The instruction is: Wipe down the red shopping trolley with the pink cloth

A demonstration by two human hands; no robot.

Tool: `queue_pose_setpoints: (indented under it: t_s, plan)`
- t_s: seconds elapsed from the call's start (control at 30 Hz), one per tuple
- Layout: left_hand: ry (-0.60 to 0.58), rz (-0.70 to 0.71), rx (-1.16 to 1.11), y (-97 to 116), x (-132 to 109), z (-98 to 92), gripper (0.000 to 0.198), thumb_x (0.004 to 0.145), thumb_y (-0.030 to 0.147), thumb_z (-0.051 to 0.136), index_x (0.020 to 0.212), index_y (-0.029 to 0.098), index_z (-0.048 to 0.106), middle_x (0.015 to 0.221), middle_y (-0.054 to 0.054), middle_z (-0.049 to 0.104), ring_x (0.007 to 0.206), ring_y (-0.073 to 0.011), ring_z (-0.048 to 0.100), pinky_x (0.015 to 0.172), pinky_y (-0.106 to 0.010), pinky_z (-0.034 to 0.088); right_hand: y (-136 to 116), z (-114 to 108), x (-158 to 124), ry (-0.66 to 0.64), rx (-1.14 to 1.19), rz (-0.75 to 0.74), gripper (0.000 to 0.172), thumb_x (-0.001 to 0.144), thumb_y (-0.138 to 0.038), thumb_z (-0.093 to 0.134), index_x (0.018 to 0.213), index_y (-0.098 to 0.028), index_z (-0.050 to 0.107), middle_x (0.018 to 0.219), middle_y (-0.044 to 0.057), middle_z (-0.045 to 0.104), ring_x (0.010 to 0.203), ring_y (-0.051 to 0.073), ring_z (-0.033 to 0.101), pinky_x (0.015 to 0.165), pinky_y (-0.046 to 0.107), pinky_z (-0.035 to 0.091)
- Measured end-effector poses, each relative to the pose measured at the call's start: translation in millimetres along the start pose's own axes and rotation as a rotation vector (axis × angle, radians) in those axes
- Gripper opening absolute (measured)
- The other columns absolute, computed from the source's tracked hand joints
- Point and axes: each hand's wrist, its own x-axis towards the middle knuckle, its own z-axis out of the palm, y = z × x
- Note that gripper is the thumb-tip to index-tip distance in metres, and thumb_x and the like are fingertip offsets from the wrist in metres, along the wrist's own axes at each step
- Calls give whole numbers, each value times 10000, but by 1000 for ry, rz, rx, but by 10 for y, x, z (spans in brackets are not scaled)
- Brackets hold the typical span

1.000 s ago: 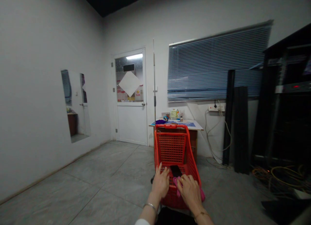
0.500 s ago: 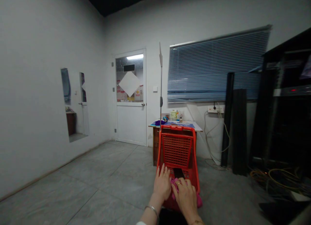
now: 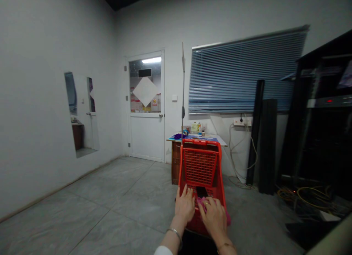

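Observation:
A red plastic shopping cart [image 3: 200, 167] stands in front of me, its basket facing me. My left hand [image 3: 184, 205] lies on the cart's near left side, fingers apart and nothing seen in it. Bunched under the fingers of my right hand [image 3: 214, 216] is a pink cloth [image 3: 202, 201], at the cart's near edge; more pink shows at the right edge. A dark flat object [image 3: 201, 191] rests in the basket just beyond the cloth.
Behind the cart is a desk [image 3: 220, 139] with bottles and a purple cloth [image 3: 179, 136]. A thin metal pole [image 3: 183, 90] rises beside the cart. A white door [image 3: 147, 137] is at the back; cables [image 3: 310, 198] and a dark rack stand right.
My right hand has shifted slightly up and to the right with the pink cloth. The left hand stays near the cart's left side. The view has tilted slightly.

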Motion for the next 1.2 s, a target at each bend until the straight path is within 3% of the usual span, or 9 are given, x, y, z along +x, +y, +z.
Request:
queue_pose_setpoints:
  t_s: [0.17,0.33,0.43,0.57,0.7,0.97,1.03,1.2]
  plan:
    - [-2,10,12,-47,-35,-67,449,1006,277,270,1356,195,539,1396,-63,564,1422,-227,327,1197,-509,203,-155,1,-13,-23,35,-22,211,935,-333,508,961,-274,709,998,26,680,951,185,536,793,313,381]
    - [25,-9,4,-62,-61,-95,440,1010,305,273,1342,221,549,1380,-46,579,1431,-245,307,1195,-593,125,245,-54,-79,-13,55,-139,187,926,-301,527,968,-284,708,1023,14,686,996,179,536,860,305,376]
    - [32,-11,-28,-13,-53,-73,433,1000,296,292,1348,238,544,1374,-42,585,1416,-249,338,1191,-597,140,352,-54,-117,33,26,-125,193,929,-309,518,950,-272,706,1077,26,680,1045,193,531,910,321,370]
    - [12,-26,-59,26,-40,-60,437,988,269,300,1345,240,550,1364,-44,593,1376,-238,409,1190,-570,170,49,-19,-91,51,-22,-17,224,941,-318,492,937,-245,703,1037,50,686,1008,210,540,887,347,383]
    - [3,9,-37,-29,-54,-68,437,987,275,308,1348,229,550,1375,-61,582,1372,-249,414,1189,-568,169,-202,25,-67,28,4,-36,226,942,-289,482,988,-258,701,1079,37,686,1027,208,539,901,347,389]
    - [8,-18,-68,-22,-56,-61,420,1009,294,293,1354,255,529,1370,-17,589,1365,-213,424,1198,-549,164,404,-17,-167,3,5,-148,250,926,-268,495,1065,-313,698,1170,-6,674,1100,203,523,983,354,374]
    - [14,-23,-81,14,-46,-47,413,1010,294,294,1347,265,533,1354,-11,602,1352,-210,441,1200,-555,146,344,-3,-163,31,-9,-101,246,931,-272,488,1049,-301,702,1165,4,675,1096,206,524,969,355,381]
    - [-4,-1,-108,33,-55,-89,409,998,259,311,1320,252,562,1339,-25,614,1336,-223,462,1196,-569,135,-138,91,-109,59,1,-62,223,931,-277,503,1030,-266,702,1116,17,685,1054,209,530,934,347,382]
